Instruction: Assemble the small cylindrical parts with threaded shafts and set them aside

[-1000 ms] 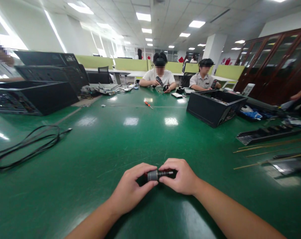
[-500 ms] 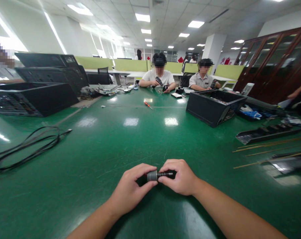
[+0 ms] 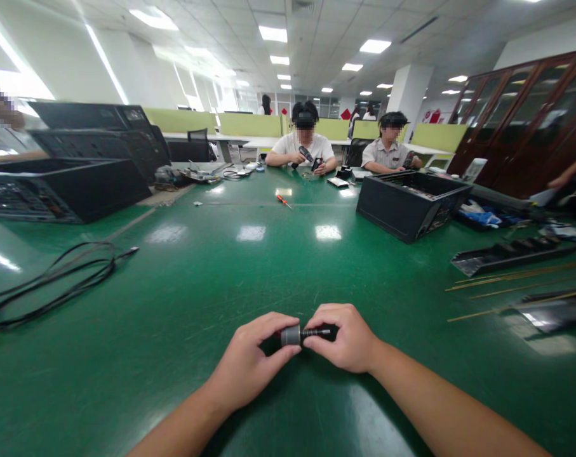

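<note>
My left hand (image 3: 256, 355) is closed around a small grey cylindrical part, like a motor (image 3: 291, 336), with thumb below and index finger above. A thin dark ridged shaft (image 3: 314, 332) with a silvery tip sticks out of its right end. At the base of this shaft, the thumb and fingertips of my right hand (image 3: 347, 339) come together around it. The part lies level, just above the green table (image 3: 211, 266). Whatever the left palm covers of the cylinder is hidden.
Black computer cases (image 3: 392, 206) stand to the right and at the far left. A black cable (image 3: 78, 285) lies coiled at left. Farther off is an orange screwdriver (image 3: 282, 201). Metal brackets (image 3: 511, 254) and thin brass-coloured rods (image 3: 502, 279) lie right. Co-workers (image 3: 303, 146) sit opposite.
My right fingertips have shifted very slightly to the right along the shaft. My left hand and the grey part stay in almost the same place.
</note>
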